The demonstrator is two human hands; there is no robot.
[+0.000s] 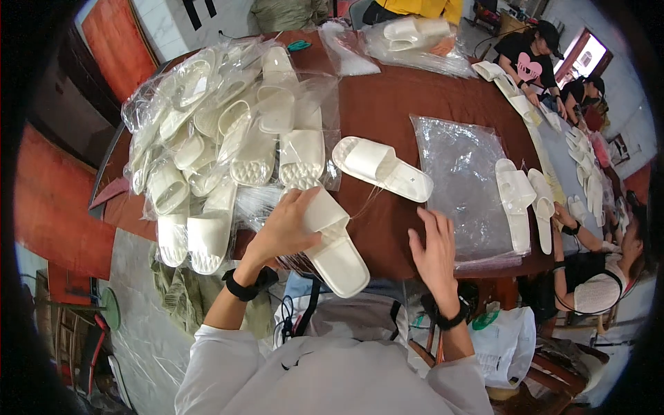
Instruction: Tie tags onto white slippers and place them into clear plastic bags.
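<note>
Closest to cam: white slipper at the near edge of the brown worktop, L hand w/ fingers wrapped round its strap end. R hand is open, fingers spread, holding nothing, hovering just by the clear plastic bags. 2nd loose slipper lies betw the bags & a big pile of bagged slippers on the left.

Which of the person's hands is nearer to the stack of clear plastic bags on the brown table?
Right. The right hand hovers at the near left edge of the stack of clear plastic bags; the left hand holds a white slipper farther left.
</note>
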